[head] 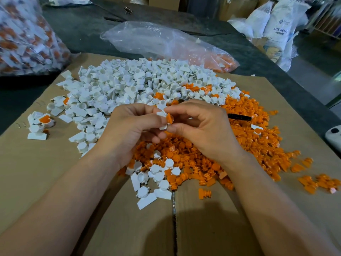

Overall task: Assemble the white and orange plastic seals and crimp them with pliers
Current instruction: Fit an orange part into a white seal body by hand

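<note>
Both hands are meeting above the cardboard sheet (46, 172). The left hand (129, 126) is pinching a white seal body (160, 113) between thumb and curled fingers, while the right hand (201, 130) is pinching an orange insert (169, 118) and holding it against that white piece. A heap of white bodies (129, 80) is lying beyond the hands, a heap of orange inserts (239, 141) beneath and to the right, with a black tool handle (239, 117) resting on it
</note>
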Demonstrator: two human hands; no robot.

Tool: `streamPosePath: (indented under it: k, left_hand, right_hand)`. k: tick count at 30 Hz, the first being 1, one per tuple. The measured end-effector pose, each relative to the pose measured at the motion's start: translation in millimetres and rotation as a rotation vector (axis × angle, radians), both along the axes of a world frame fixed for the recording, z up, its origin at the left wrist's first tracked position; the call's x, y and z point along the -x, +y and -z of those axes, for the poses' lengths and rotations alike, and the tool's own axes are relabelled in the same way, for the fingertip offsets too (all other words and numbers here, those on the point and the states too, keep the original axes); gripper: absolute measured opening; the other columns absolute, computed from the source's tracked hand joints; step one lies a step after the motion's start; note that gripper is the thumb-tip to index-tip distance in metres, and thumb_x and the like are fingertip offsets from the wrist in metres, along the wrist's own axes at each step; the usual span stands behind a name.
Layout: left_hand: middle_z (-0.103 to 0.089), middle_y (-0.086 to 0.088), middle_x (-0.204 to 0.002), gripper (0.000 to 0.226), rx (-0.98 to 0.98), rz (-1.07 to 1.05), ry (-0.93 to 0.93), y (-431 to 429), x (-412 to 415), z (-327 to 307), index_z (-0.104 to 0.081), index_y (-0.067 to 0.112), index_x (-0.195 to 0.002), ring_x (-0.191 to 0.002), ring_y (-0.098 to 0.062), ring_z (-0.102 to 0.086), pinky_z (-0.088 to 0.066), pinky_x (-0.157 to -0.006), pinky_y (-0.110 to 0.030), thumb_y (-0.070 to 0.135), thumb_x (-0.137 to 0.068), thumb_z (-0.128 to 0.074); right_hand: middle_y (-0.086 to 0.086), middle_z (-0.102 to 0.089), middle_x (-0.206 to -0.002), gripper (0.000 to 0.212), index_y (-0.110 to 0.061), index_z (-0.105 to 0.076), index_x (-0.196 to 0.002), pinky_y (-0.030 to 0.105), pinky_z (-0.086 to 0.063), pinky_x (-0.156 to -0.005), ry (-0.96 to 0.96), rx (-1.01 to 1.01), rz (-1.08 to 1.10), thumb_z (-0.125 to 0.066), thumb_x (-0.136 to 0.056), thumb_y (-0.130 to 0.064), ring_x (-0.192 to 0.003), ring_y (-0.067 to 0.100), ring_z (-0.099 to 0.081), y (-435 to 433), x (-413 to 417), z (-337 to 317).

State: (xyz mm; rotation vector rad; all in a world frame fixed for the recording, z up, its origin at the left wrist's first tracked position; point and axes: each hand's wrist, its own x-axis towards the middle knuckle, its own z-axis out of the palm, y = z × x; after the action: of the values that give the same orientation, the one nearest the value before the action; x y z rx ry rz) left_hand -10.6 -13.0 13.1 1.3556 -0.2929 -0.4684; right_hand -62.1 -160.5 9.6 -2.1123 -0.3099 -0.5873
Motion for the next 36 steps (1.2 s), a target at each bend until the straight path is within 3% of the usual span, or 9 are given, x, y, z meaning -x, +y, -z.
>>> streamPosePath:
  k: [5, 11, 18, 26, 36]
  left_hand:
    - [-0.061, -0.006, -0.051, 0.005, 0.014, 0.016, 0.032, 0.9, 0.3, -1.8, -0.065, 0.009, -0.055, -0.037, -0.013, -0.055, -0.042, -0.035, -0.014, 0.006, -0.050, -0.066]
    - [-0.060, -0.007, -0.051, 0.010, 0.005, 0.024, 0.037, 0.4, 0.8, -1.2, -0.063, 0.005, -0.060, -0.037, -0.013, -0.055, -0.041, -0.035, -0.014, 0.006, -0.051, -0.066]
    - [-0.060, -0.007, -0.051, 0.012, 0.019, 0.013, 0.065, -0.2, 0.1, -2.6, -0.062, 0.003, -0.064, -0.037, -0.011, -0.054, -0.041, -0.035, -0.013, 0.005, -0.053, -0.066]
    - [-0.062, -0.007, -0.052, 0.012, 0.017, 0.022, 0.072, 1.7, 0.3, -3.1, -0.063, 0.004, -0.064, -0.037, -0.011, -0.055, -0.041, -0.035, -0.013, 0.006, -0.052, -0.066]
    - [-0.061, -0.007, -0.051, 0.008, -0.004, 0.024, 0.064, 2.0, 0.6, -2.9, -0.063, 0.002, -0.066, -0.037, -0.012, -0.055, -0.042, -0.035, -0.014, -0.004, -0.064, -0.066]
  right_hand:
    - [-0.009, -0.061, -0.088, 0.042, -0.019, -0.056, -0.112, 0.023, -0.052, -0.077, -0.004, 0.011, -0.045, -0.069, -0.074, -0.008, -0.083, 0.010, -0.062, -5.0, -1.2, -1.0]
    - [0.007, -0.068, -0.083, 0.037, -0.019, -0.058, -0.107, 0.033, -0.052, -0.071, -0.069, 0.059, -0.026, -0.070, -0.073, -0.010, -0.077, 0.015, -0.062, -5.4, -2.2, 0.8]
    - [-0.013, -0.060, -0.091, 0.052, -0.026, -0.055, -0.110, 0.015, -0.052, -0.073, 0.068, -0.074, -0.079, -0.071, -0.069, 0.002, -0.082, 0.001, -0.063, -8.2, -2.7, 4.3]
    - [-0.018, -0.063, -0.087, 0.040, -0.024, -0.060, -0.105, 0.018, -0.053, -0.075, 0.040, -0.077, -0.081, -0.071, -0.070, -0.007, -0.082, 0.002, -0.066, -4.9, -2.8, 4.2]
    - [-0.011, -0.064, -0.088, 0.038, -0.025, -0.060, -0.103, 0.024, -0.055, -0.075, 0.039, -0.068, -0.074, -0.072, -0.069, -0.012, -0.082, 0.008, -0.067, -4.8, -0.8, 1.5]
